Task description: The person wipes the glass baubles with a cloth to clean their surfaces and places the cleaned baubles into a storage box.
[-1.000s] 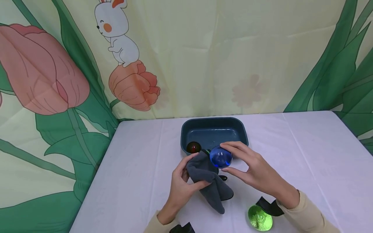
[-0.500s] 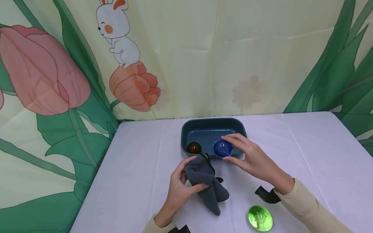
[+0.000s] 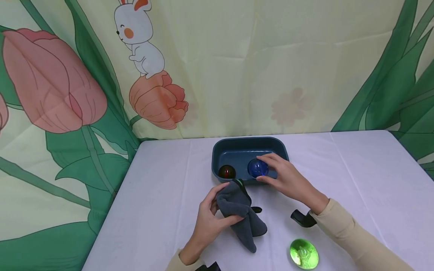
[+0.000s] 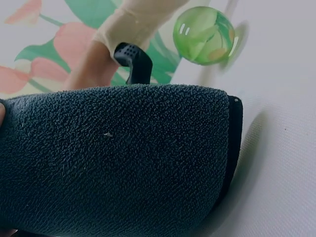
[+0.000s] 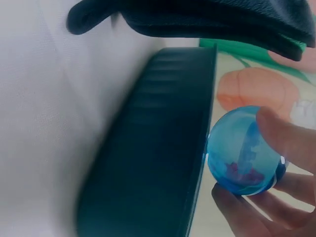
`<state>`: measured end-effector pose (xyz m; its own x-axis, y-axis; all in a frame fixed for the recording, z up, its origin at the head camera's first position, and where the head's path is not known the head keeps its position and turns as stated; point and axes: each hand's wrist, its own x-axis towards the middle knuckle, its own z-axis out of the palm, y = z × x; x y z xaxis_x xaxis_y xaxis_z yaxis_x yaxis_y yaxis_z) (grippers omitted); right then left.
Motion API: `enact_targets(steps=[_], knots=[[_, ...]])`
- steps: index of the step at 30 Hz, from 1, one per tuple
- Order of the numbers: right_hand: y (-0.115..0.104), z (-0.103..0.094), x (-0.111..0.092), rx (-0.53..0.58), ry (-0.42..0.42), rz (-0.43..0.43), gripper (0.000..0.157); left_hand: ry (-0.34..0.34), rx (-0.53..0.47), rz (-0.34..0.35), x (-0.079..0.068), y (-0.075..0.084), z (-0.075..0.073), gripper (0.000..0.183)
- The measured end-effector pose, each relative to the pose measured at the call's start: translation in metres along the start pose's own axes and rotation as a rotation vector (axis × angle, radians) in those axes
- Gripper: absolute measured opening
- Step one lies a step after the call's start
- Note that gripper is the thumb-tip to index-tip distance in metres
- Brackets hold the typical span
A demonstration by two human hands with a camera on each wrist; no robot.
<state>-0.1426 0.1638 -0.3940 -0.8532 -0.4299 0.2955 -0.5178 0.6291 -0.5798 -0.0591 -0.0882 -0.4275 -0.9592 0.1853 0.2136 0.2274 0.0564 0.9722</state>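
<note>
Between thumb and fingertips, my right hand pinches a clear blue glass ball at the near right side of a dark blue tray. In the right wrist view the blue ball appears at the level of the tray's rim. A dark red ball lies in the tray's near left corner. My left hand grips a folded dark grey cloth just in front of the tray. That cloth fills much of the left wrist view.
A clear green ball rests on the white-covered table, nearer to me and right of the cloth. Behind the table hangs a curtain printed with flowers and a rabbit. Black camera mounts show at both wrists.
My right hand has carried the blue ball away from beside the cloth, forward to the tray. The left hand and cloth have shifted only slightly.
</note>
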Motion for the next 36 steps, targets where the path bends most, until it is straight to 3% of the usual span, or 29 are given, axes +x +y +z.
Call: enact_targets(steps=[19, 36], knots=[[0.014, 0.02, 0.019, -0.068, -0.11, 0.136, 0.057, -0.003, 0.01, -0.022, -0.001, -0.001, 0.001, 0.076], [0.018, 0.027, 0.03, -0.058, -0.182, 0.229, 0.057, 0.001, 0.012, -0.044, -0.003, 0.0, 0.004, 0.077]])
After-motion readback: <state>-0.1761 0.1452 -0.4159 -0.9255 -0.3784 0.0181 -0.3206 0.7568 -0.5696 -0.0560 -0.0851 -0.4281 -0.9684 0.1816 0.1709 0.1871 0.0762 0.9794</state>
